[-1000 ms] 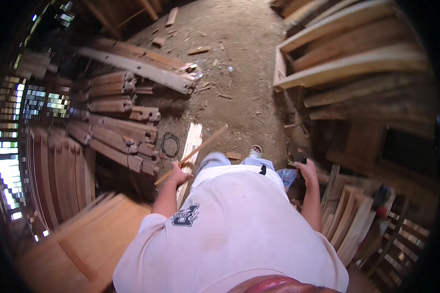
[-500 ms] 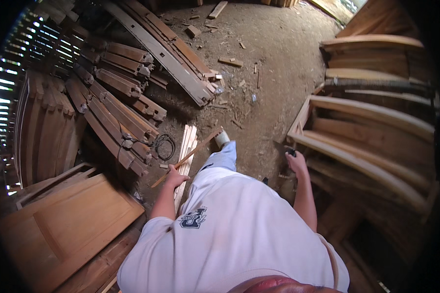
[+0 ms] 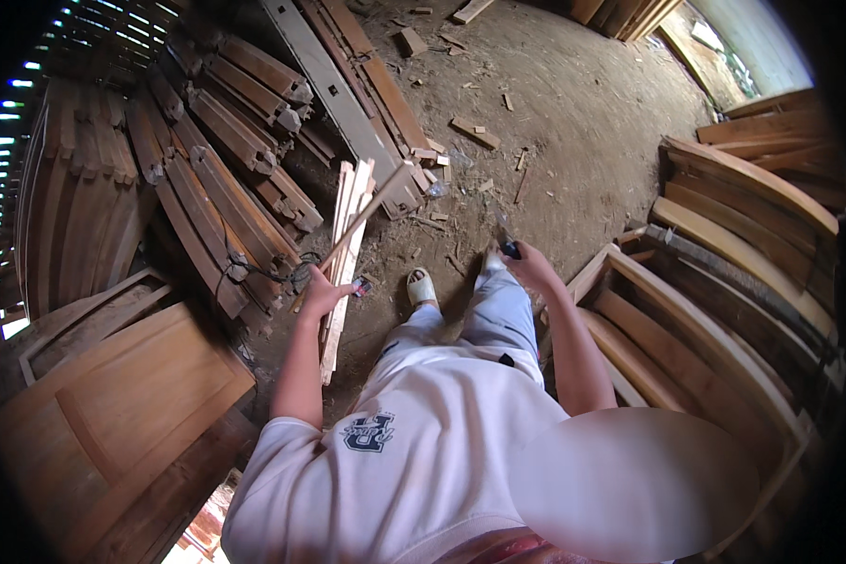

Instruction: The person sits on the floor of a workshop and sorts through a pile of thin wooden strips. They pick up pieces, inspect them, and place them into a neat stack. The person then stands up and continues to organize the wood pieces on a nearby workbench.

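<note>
My left hand (image 3: 321,293) is closed on wooden strips. One is a narrow brown strip (image 3: 371,207), slanting up and to the right. Beneath it a bundle of pale strips (image 3: 350,202) runs lengthwise past my fingers; how they are gripped is partly hidden. By my left thumb shows a small dark and red object (image 3: 361,286), too small to name. My right hand (image 3: 534,270) is wrapped round a tool's black handle (image 3: 509,249). Its thin greyish blade (image 3: 501,224) points away from me, blurred against the floor, and its kind is unclear.
Stacked brown timbers (image 3: 240,202) with notched ends and long boards (image 3: 348,94) lie to the left. A panelled wooden door (image 3: 132,414) is at lower left. Curved wooden frames (image 3: 686,310) line the right. Wood scraps (image 3: 475,132) litter the dirt floor (image 3: 573,132) ahead.
My left hand and the strips have moved up in the picture. My right hand has swung inward and forward with its tool. Both feet now show, and the view has shifted.
</note>
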Available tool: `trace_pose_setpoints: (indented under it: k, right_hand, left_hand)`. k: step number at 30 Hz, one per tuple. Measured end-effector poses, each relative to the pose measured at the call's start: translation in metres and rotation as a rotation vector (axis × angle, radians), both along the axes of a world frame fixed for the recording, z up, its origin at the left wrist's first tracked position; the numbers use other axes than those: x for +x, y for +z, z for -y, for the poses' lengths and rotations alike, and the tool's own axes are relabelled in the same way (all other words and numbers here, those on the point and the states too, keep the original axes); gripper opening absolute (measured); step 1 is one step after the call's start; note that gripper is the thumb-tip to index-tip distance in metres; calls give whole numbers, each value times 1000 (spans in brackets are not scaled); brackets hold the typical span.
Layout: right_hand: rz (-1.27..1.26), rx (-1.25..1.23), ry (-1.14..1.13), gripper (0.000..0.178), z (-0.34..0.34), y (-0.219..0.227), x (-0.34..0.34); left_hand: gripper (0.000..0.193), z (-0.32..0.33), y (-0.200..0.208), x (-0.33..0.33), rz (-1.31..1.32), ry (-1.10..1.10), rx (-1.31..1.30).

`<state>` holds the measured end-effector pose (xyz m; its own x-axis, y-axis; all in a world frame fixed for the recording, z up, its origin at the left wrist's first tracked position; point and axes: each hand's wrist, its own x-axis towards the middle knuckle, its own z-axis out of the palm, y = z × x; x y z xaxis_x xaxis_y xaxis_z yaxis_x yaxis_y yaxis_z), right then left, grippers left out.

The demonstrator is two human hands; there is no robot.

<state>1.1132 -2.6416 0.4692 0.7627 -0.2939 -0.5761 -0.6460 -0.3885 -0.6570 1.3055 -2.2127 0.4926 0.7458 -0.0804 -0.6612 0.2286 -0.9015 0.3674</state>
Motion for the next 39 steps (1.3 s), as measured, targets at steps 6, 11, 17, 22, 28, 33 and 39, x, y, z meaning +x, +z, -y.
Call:
trace_pose_setpoints:
  k: [6,11,17,22,28,33,39]
  right_hand:
    - [130,-101,268,46,34,-92,99]
    - [0,-126,242,49,39,-161,156]
    - [156,-421,469,38,47,-329,140]
    - [125,-546,592,33,45,-458,124]
    - [-174,-186,934,39,59,-560,130]
    - [-488,153,1734,36,157,-454,311]
    - [408,-68,556,51,178,-307,419]
  left_hand:
    - [128,81,22,63,-27,205,-208]
    - [121,175,-22,108,-61,440,-532]
    - [105,304,-136,179,-258,522,-744]
    - [100,359,-281,202,-308,513,-936]
    - [94,378,-342,203,-356,353,-1038]
    - [104,354,-355,204,-384,379,-859]
    - [119,384,-409,207,-103,321,-860]
